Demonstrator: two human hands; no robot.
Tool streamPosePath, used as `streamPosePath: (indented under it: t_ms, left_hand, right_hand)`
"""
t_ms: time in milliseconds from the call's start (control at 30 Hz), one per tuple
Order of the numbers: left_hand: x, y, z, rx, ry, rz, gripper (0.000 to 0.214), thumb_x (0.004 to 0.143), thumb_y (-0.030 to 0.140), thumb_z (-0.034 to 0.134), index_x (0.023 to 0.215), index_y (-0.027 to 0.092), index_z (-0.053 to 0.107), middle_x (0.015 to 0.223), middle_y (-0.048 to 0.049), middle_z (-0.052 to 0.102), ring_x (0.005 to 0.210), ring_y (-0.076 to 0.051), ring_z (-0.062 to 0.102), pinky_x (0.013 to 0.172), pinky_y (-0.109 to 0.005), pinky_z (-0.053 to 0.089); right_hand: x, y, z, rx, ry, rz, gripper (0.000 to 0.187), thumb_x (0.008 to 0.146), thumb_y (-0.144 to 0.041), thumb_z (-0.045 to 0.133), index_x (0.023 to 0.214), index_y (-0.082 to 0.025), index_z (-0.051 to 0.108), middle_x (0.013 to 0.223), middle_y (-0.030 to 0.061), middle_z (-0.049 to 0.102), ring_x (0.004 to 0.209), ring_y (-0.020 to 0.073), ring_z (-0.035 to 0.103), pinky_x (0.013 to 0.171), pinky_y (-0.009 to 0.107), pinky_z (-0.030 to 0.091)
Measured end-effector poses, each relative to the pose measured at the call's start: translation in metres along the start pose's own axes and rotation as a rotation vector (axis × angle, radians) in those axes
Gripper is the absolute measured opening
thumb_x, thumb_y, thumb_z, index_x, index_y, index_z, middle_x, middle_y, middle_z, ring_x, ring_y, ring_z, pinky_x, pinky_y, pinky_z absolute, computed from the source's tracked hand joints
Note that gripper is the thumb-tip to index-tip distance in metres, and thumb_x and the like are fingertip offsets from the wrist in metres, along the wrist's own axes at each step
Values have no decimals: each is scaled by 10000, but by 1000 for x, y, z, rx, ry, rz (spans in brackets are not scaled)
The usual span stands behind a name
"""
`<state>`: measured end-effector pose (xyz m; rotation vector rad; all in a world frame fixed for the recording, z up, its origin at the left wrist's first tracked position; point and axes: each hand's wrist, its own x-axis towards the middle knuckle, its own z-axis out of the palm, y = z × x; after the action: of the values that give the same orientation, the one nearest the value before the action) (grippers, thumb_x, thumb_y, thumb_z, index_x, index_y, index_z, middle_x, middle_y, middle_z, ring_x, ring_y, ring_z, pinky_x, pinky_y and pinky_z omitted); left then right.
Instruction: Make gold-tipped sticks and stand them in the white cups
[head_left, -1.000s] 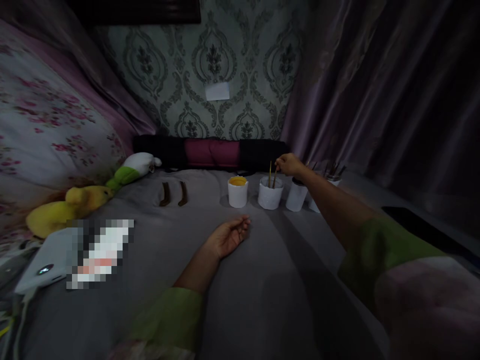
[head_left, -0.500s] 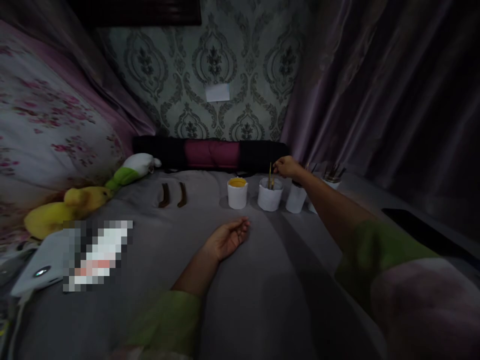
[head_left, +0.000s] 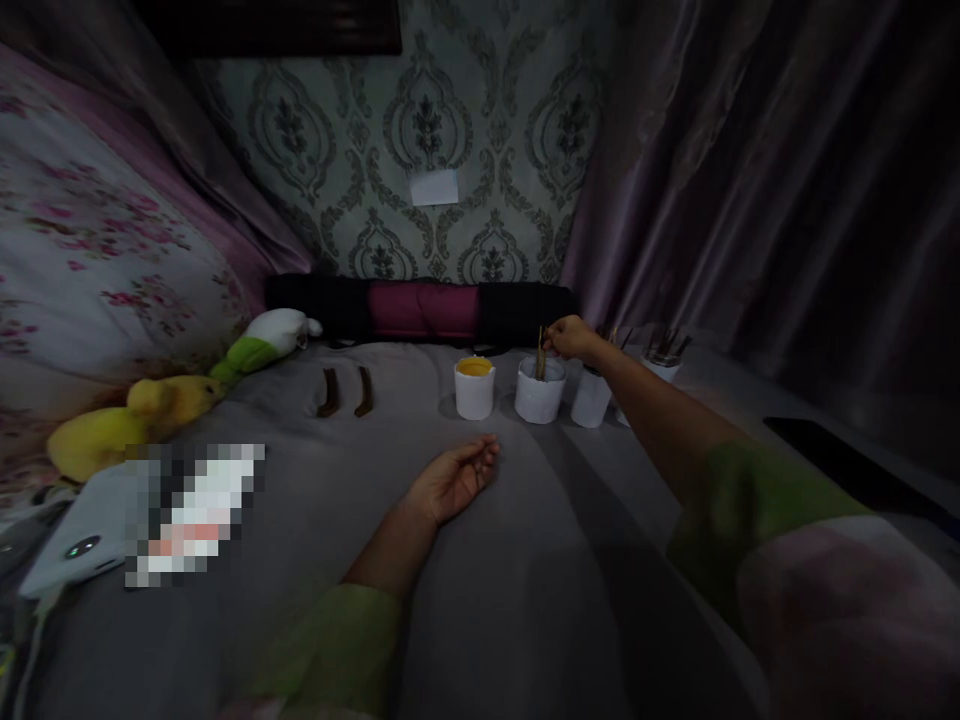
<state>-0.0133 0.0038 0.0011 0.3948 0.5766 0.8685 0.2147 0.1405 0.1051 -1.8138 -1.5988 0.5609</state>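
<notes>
My right hand (head_left: 571, 338) reaches far forward, its fingers pinched on thin sticks (head_left: 541, 352) that stand in a white cup (head_left: 539, 391). A white cup with yellow contents (head_left: 475, 386) stands just left of it. Two more white cups (head_left: 592, 395) holding sticks sit to the right, partly behind my arm. My left hand (head_left: 455, 477) rests palm up on the grey bedsheet (head_left: 480, 590), fingers loosely curled and holding nothing.
Two dark curved pieces (head_left: 346, 391) lie left of the cups. A black and maroon bolster (head_left: 420, 311) runs along the wall. Yellow and green plush toys (head_left: 172, 400) and a floral pillow (head_left: 90, 260) are at left, curtains (head_left: 750, 180) at right.
My right hand has moved slightly left and down over the second cup, bringing the sticks deeper into it. My left hand has stayed still.
</notes>
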Motion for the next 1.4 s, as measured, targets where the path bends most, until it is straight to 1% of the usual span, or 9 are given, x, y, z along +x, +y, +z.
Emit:
streamPosePath:
  t_ms: [167, 333, 467, 667, 833, 1000, 1067, 1167, 1400]
  left_hand:
    - [-1, 1, 2, 0, 10, -13, 139, 767, 36, 461, 853, 56, 569, 746, -79, 591, 596, -69, 544, 539, -156, 456]
    - [-2, 1, 3, -8, 9, -9, 139, 768, 34, 457, 846, 49, 572, 746, -82, 592, 605, -74, 547, 553, -160, 461]
    - [-2, 0, 2, 1, 9, -2, 147, 762, 33, 471, 866, 46, 574, 748, -81, 594, 604, -71, 546, 551, -156, 460]
    - [0, 0, 0, 1, 4, -1, 140, 766, 38, 469, 863, 51, 569, 758, -81, 591, 613, -70, 549, 549, -155, 455]
    - [-1, 0, 0, -2, 11, -4, 135, 768, 36, 465, 853, 51, 569, 753, -78, 588, 610, -71, 550, 555, -160, 455]
    - [-1, 1, 1, 5, 12, -10, 148, 779, 37, 449, 853, 54, 575, 740, -78, 587, 599, -67, 548, 543, -156, 451]
    - [-2, 1, 1, 8, 16, -11, 150, 780, 35, 444, 852, 53, 574, 737, -77, 588, 594, -65, 547, 540, -155, 451]
    - [-2, 2, 2, 1, 12, -9, 155, 782, 31, 435, 859, 50, 569, 733, -78, 590, 588, -66, 547, 536, -157, 453]
    - [-2, 2, 1, 8, 24, -14, 160, 782, 37, 440, 875, 51, 569, 746, -82, 594, 598, -73, 554, 534, -161, 458]
  right_hand:
    - [-4, -2, -1, 5, -17, 5, 94, 763, -159, 546, 784, -94, 611, 689, 51, 640, 424, 30, 465, 373, 133, 338]
    - [-3, 1, -1, -6, -9, 10, 142, 753, -151, 555, 873, -94, 604, 729, 58, 645, 432, 33, 481, 369, 132, 339]
    - [0, 3, -2, -7, 4, 9, 167, 754, -133, 536, 906, -87, 589, 727, 63, 640, 430, 43, 491, 363, 138, 340]
    - [4, 6, -2, -5, 36, 15, 135, 754, -160, 537, 869, -105, 581, 681, 39, 630, 417, 46, 481, 368, 144, 350]
    - [9, 8, -4, -2, 85, -4, 145, 756, -196, 535, 868, -111, 570, 682, 43, 624, 418, 50, 478, 387, 151, 358]
    - [10, 9, -7, -56, 175, -52, 216, 808, -270, 440, 824, -118, 594, 663, 57, 614, 431, 63, 479, 425, 172, 360]
    - [8, 8, -8, -88, 223, -77, 254, 820, -291, 413, 800, -123, 603, 663, 58, 615, 474, 71, 502, 459, 171, 363]
    - [3, 7, -10, -102, 262, -91, 293, 826, -328, 396, 774, -134, 610, 662, 57, 613, 517, 83, 521, 491, 176, 365]
    - [-12, 5, -15, -54, 313, -74, 314, 826, -343, 376, 744, -155, 614, 613, 38, 594, 451, 80, 474, 466, 195, 342]
